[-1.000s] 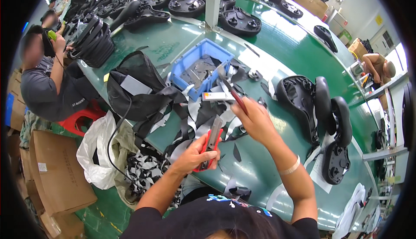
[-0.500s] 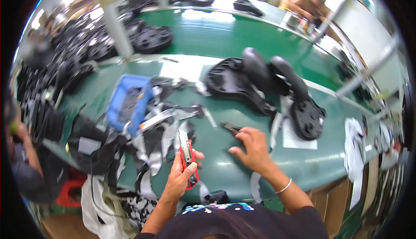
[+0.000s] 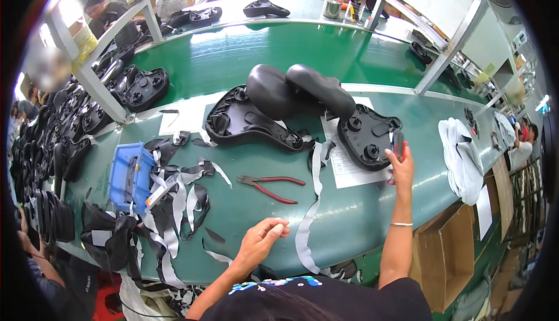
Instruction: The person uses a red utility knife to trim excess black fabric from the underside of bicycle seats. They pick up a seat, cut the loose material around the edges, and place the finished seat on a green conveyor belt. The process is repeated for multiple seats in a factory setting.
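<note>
From the head view, the right hand (image 3: 400, 166) reaches far out over the green table (image 3: 361, 216) and closes around a small red-handled tool (image 3: 398, 144); the tool's working end is hidden behind the fingers and against a black saddle shell (image 3: 367, 137), so its kind is hard to make out. The left hand (image 3: 260, 240) hovers low near the table's front edge, fingers loosely curled and holding nothing. Red-handled pliers (image 3: 269, 184) lie flat on the table, well apart from both hands. A grey strip (image 3: 308, 216) runs from the paper sheet (image 3: 355, 172) down over the table edge, its lower end cut off behind the person's dark shirt.

Half a second ago the left hand gripped the red pliers and the right hand pressed on the table close in; now the pliers are set down and the right hand has moved out to the saddle shell.
</note>
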Demonstrator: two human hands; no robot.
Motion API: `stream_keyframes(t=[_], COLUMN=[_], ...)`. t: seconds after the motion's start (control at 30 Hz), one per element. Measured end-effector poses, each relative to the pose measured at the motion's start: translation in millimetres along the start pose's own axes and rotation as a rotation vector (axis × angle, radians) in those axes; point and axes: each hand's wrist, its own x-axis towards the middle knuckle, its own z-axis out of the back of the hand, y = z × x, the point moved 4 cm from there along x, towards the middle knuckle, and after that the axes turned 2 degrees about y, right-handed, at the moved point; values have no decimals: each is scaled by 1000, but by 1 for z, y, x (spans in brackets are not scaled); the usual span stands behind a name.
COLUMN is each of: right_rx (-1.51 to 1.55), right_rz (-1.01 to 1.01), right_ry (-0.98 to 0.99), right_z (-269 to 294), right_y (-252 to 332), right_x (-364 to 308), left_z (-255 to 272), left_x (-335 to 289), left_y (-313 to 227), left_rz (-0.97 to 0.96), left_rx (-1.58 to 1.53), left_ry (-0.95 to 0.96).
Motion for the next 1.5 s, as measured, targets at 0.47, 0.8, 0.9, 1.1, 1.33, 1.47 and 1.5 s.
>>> stream_keyframes(t=[0.47, 0.8, 0.9, 1.1, 1.33, 1.47, 1.5], right_rx=[195, 495, 452, 347, 320, 248, 222], right_rz=[255, 257, 121, -46, -91, -120, -142], right_ry=[121, 695, 726, 747, 695, 720, 722], right_z=[53, -127, -136, -136, -124, -121, -120], right_y=[58, 151, 134, 101, 85, 78, 75], right_x=[-111, -158, -171, -196, -187, -178, -177], left_z=[7, 120, 175, 329, 389, 346, 320], left_x=[-7, -65, -72, -39, -7, 8, 15], left_y=[-48, -63, -114, -167, -145, -143, -141], left_rz=[-383, -522, -820, -812, -239, -549, -614], left_rx=[-135, -559, -608, -635, -401, -246, -169], left_ry=[45, -768, -1004, -1444, -1627, -1508, -1462])
